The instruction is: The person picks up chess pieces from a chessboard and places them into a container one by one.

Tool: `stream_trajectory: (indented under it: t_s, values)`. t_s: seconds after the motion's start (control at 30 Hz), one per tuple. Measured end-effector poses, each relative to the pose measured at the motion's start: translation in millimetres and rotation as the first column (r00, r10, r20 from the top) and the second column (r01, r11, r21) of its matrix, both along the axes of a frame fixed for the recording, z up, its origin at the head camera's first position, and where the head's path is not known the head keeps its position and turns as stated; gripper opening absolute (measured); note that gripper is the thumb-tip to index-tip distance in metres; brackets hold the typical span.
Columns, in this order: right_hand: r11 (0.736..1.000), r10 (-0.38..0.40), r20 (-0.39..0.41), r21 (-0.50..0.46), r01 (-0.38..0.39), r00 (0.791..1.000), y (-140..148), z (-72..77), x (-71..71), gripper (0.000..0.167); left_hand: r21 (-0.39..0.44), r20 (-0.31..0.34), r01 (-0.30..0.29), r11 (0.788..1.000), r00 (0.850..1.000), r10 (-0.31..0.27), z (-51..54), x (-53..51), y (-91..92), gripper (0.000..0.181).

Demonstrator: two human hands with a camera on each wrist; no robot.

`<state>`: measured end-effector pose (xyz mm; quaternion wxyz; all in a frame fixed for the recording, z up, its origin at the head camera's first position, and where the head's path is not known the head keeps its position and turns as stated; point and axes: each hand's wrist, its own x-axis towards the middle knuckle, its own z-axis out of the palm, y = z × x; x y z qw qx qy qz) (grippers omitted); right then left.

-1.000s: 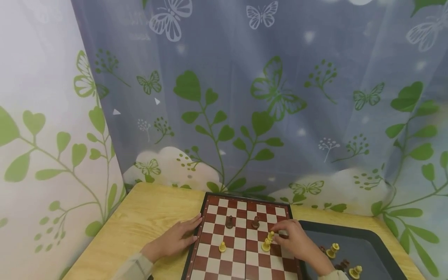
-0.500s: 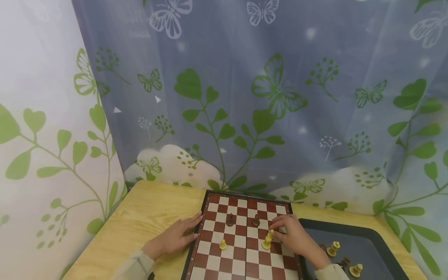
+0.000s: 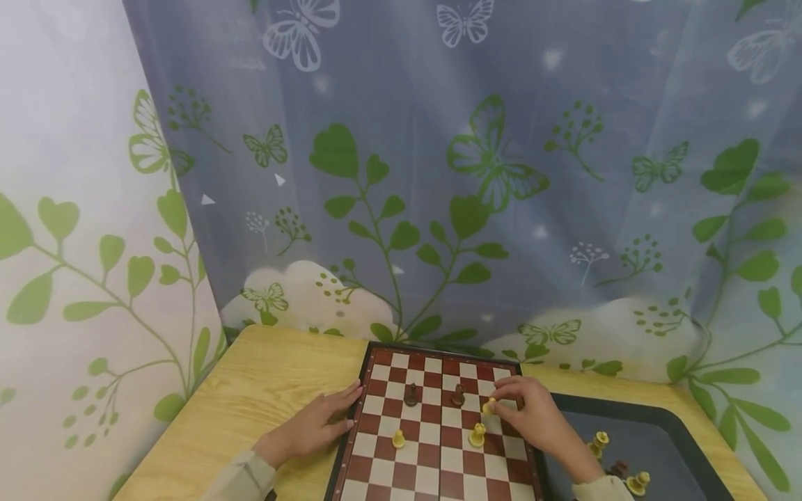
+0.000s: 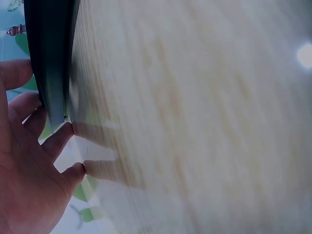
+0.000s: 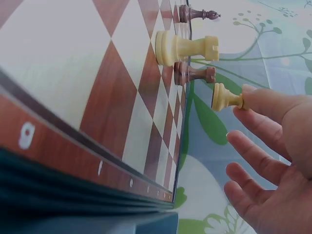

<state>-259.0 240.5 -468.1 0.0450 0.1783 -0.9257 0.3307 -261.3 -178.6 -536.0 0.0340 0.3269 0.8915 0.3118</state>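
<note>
Pale piece (image 5: 223,98) above chessboard (image 3: 431,435) with blurry rim characters (image 5: 27,135)

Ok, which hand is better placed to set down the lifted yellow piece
Probably the right hand: it pinches the yellow piece above the board. The left hand is at the board's left edge and holds no piece.

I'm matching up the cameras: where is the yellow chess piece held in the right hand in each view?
Head: yellow chess piece, low, right of centre, pinched by the right hand.
Left wrist: not in it.
Right wrist: yellow chess piece, right of centre, slightly above the middle.
Shared landmark: the chessboard, though the left wrist shows only its dark side.
</note>
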Motion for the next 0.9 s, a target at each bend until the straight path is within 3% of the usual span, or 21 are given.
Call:
stream_trajectory:
  t_s: [0.47,0.67,0.9]
  values:
    - [0.994,-0.108,-0.037,-0.035,0.107,0.993,24,8.8,17.6,0.005,-0.006,0.012,0.0,1.0,1.0,0.0,-3.6,-1.4,0.5,0.061]
    - [0.99,-0.14,-0.079,-0.037,0.137,0.987,39,10.5,24.0,0.017,-0.015,-0.002,-0.003,1.0,1.0,0.003,-3.0,-0.3,-1.1,0.06]
    - [0.986,-0.163,-0.074,-0.037,0.161,0.984,59,10.5,28.9,0.026,-0.006,-0.001,-0.006,1.0,1.0,0.006,-1.8,1.9,-1.3,0.06]
